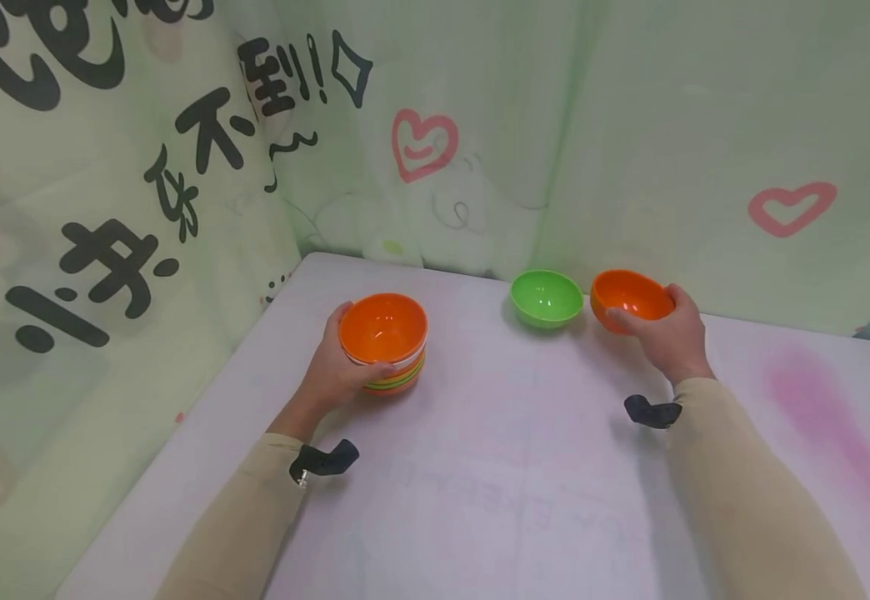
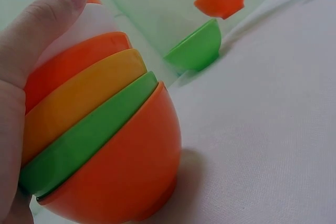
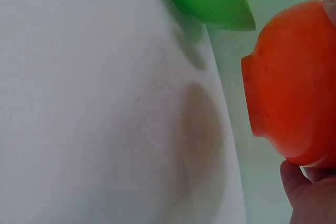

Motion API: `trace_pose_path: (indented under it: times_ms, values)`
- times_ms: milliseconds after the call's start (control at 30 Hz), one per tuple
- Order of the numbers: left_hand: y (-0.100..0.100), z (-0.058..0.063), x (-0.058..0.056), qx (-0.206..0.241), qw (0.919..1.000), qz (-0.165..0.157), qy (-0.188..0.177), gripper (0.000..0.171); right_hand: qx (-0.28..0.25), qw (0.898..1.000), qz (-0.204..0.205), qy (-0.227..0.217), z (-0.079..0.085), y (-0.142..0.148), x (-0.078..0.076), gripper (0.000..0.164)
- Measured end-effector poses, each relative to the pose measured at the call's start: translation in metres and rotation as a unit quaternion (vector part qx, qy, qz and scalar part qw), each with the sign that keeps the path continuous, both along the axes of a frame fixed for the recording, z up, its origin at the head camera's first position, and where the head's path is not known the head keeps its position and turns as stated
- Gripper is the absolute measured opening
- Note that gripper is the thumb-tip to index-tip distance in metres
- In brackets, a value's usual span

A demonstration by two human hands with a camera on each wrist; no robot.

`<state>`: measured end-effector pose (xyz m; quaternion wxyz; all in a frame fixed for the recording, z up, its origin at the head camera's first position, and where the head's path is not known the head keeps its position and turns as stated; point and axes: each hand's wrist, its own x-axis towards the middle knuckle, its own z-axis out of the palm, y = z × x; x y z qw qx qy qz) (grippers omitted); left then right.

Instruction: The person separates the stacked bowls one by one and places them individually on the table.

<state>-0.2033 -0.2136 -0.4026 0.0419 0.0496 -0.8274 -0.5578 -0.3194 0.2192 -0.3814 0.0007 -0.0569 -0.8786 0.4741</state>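
Note:
My left hand (image 1: 337, 367) grips a stack of nested bowls (image 2: 126, 156) on the left of the table, thumb across the near side. An orange bowl (image 1: 384, 327) tops the stack; white, orange, yellow and green ones lie beneath, with another orange one lowest. At the back right, my right hand (image 1: 671, 333) pinches a single orange bowl (image 1: 630, 296) by its rim. That bowl hangs above the table in the right wrist view, its foot off the cloth. Just left of it a green bowl (image 1: 546, 298) stands upright on the table.
A pale cloth covers the table (image 1: 480, 467), with a pink smudge (image 1: 810, 383) at the right. Behind the far edge hangs a light green curtain (image 1: 630, 125) with hearts; black lettering (image 1: 120, 267) marks the one on the left.

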Motion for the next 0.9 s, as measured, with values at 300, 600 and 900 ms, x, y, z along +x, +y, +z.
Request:
trace_pose_path:
  times_ms: [300, 600, 900]
  values:
    - [0.0, -0.003, -0.001, 0.007, 1.0, -0.004, 0.004, 0.114, 0.036, 0.999, -0.01, 0.0, -0.019, 0.005, -0.005, 0.117]
    - [0.0, -0.005, -0.001, 0.007, 1.0, -0.002, 0.005, 0.113, 0.052, 0.999, -0.006, -0.006, -0.033, 0.0, -0.008, 0.119]
    - [0.0, -0.005, 0.0, 0.009, 0.9999, 0.006, 0.0, 0.111, 0.05, 0.999, 0.003, -0.012, -0.035, -0.001, -0.015, 0.119]
